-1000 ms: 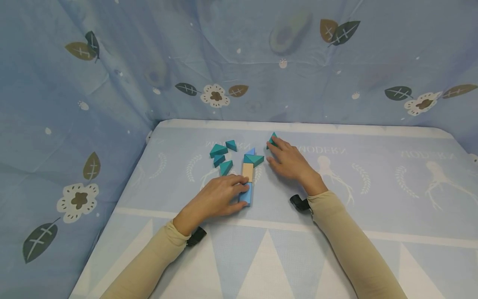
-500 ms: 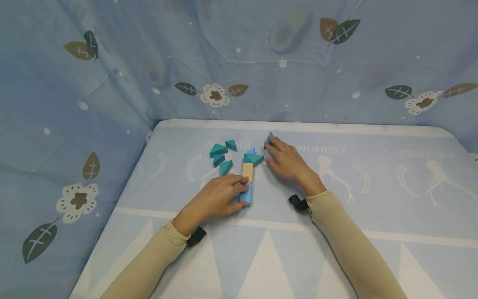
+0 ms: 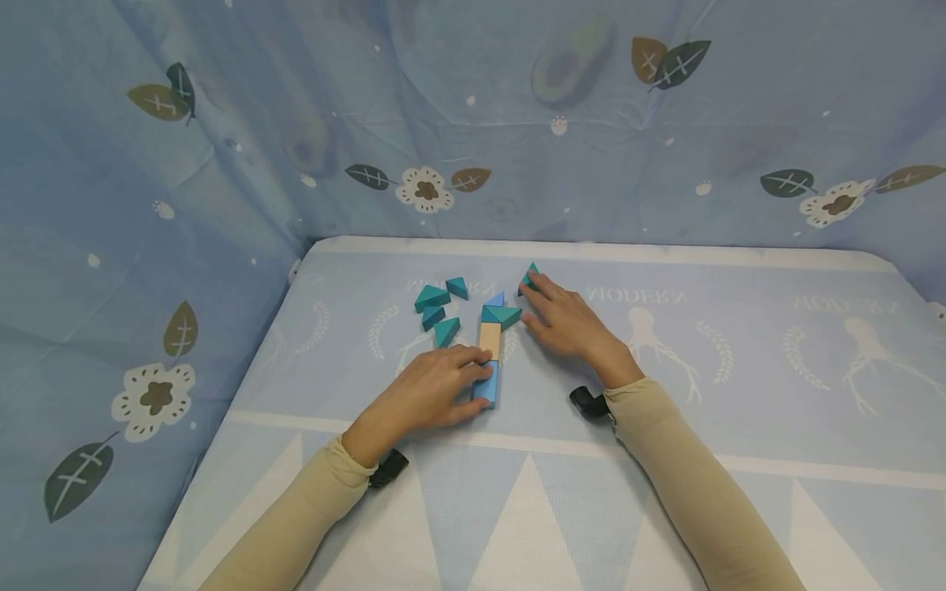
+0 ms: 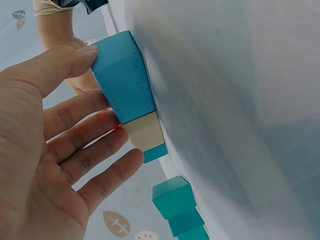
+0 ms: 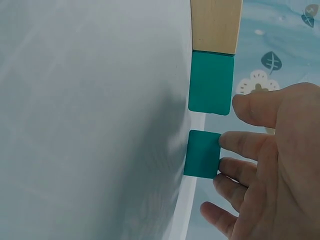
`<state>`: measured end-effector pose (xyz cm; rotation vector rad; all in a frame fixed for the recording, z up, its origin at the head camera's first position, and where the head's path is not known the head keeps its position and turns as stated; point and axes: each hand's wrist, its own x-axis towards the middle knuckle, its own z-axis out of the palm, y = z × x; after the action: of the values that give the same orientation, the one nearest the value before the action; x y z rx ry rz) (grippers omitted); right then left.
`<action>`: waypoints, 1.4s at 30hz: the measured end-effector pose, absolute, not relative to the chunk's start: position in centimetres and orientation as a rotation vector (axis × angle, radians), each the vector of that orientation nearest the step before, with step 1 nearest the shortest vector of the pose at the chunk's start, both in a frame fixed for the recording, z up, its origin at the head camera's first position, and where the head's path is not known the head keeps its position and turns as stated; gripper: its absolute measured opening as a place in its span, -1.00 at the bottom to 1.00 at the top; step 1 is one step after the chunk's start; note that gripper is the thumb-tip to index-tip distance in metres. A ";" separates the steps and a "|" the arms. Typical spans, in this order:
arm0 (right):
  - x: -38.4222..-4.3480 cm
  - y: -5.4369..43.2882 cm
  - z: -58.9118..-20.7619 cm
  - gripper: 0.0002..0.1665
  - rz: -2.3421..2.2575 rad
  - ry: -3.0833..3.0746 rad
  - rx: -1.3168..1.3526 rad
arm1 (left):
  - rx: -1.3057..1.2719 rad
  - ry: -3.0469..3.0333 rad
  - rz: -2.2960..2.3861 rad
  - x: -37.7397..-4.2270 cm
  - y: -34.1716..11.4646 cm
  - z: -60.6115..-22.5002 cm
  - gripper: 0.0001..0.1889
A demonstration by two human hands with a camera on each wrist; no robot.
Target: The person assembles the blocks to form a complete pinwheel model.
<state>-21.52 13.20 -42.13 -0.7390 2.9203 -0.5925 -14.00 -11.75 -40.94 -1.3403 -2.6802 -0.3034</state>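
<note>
A row of blocks lies flat on the table: a blue block (image 3: 485, 394) nearest, a bare-wood block (image 3: 490, 336) behind it, and a teal triangular block (image 3: 507, 316) with a light-blue triangular block (image 3: 498, 300) at the far end. My left hand (image 3: 438, 386) rests against the row, its thumb touching the near end of the blue block and its fingertips by the joint with the wood. To the row's far right, my right hand (image 3: 567, 322) has fingertips on another teal triangular block (image 5: 202, 154), a short gap from the row. Its thumb (image 5: 257, 107) is beside the row's teal block.
Several teal triangular blocks (image 3: 432, 297) lie in a loose cluster left of the row. The patterned table (image 3: 709, 345) meets a blue printed cloth (image 3: 473, 98) at its back edge. A black camera (image 3: 589, 403) sits under the right wrist.
My right hand has slid a little to the left, and the teal triangular block under its fingertips has moved with it toward the row. My left hand has stayed still.
</note>
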 end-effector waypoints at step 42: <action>-22.5 12.0 -41.4 -0.33 -0.510 2.888 -0.688 | -1.339 -2.676 -0.284 -14.0 -11.8 -41.0 -0.54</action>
<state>-22.45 11.95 -41.38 -0.6883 2.8881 -0.5105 -14.01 -11.77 -41.02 -1.3389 -2.6755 -0.2844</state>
